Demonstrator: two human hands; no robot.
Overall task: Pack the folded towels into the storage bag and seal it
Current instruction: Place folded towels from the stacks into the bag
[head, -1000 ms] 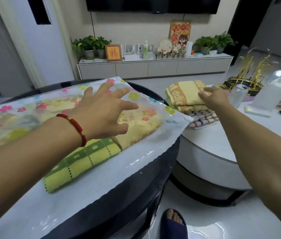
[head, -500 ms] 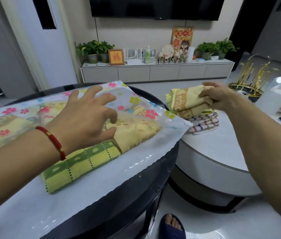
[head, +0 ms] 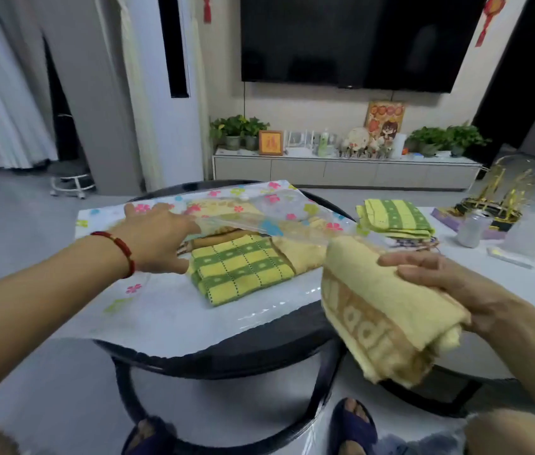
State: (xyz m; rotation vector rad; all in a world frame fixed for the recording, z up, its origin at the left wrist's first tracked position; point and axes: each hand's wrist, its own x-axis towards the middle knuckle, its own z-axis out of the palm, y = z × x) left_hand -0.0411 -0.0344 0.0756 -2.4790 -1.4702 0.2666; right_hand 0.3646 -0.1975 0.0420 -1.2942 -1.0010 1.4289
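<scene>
While the left hand (head: 158, 233), fingers spread, lifts the storage bag (head: 161, 310) mouth, the right hand (head: 450, 287) grips a folded yellow towel (head: 374, 310), probably to slide inside next.

Red bead bracelet (head: 118, 249) on left wrist; dark blue slippers (head: 353, 430).
</scene>
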